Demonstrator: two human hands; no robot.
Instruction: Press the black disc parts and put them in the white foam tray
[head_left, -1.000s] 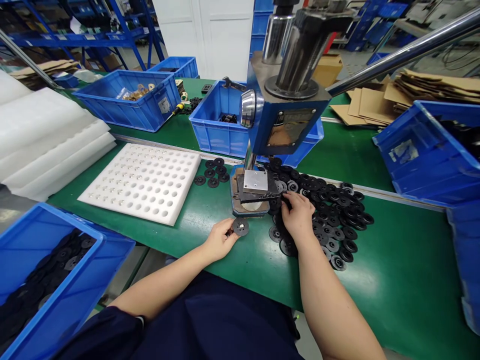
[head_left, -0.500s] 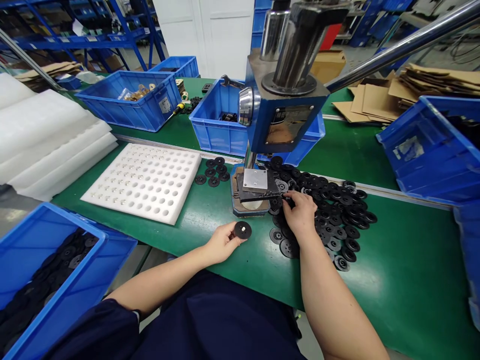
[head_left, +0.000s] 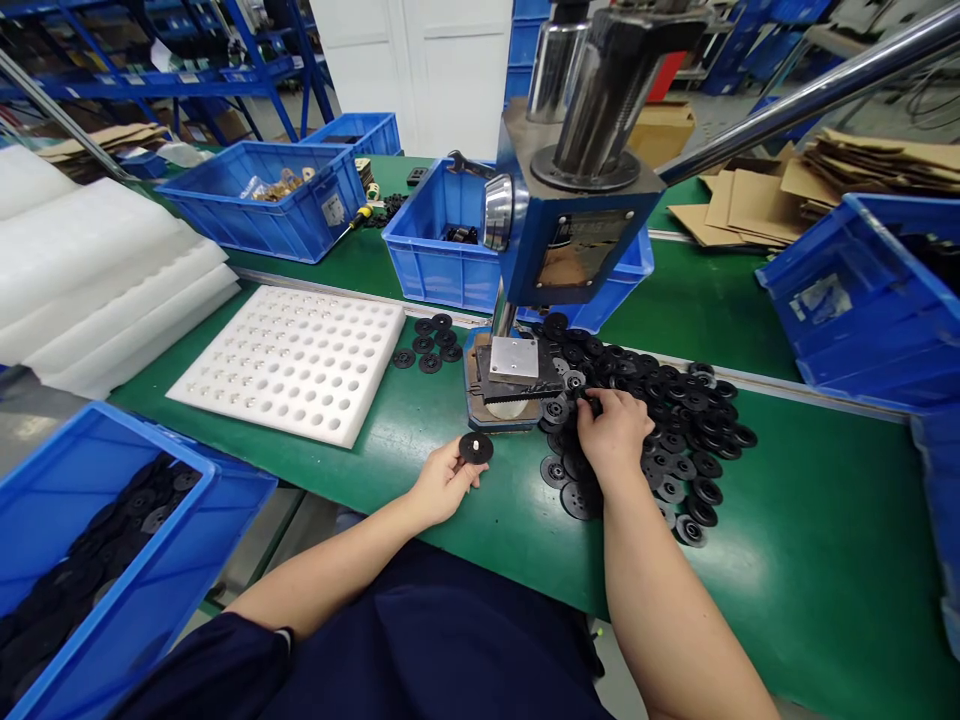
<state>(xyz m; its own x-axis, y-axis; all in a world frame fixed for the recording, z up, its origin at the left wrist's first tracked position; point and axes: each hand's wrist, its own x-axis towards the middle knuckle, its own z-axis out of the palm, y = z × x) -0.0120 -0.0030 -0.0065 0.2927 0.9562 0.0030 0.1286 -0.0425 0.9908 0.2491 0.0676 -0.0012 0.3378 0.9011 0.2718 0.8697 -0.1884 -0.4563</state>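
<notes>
Between the thumb and fingers of my left hand [head_left: 444, 482] is a round black plastic disc [head_left: 469, 449] with a small pale pin standing at its centre. It is held above the bench, just in front of the press base [head_left: 474, 405]. My right hand [head_left: 616, 430] reaches into the heap of black discs [head_left: 679, 400] to the right of the press. Its fingers are closed at a dark disc there; the hand partly hides it. A flat metal block [head_left: 514, 357] sits on the black fixture of the press [head_left: 577, 230].
A white foam tray [head_left: 300, 420] with rows of holes, some filled with small shiny parts, lies left. Several discs [head_left: 430, 362] sit between tray and press. Blue bins stand behind, at right [head_left: 810, 340] and at lower left [head_left: 206, 475]. The press lever [head_left: 810, 95] slants overhead.
My left hand has moved slightly left and up with its disc. The right hand has shifted a little right, away from the press fixture and over the heap.
</notes>
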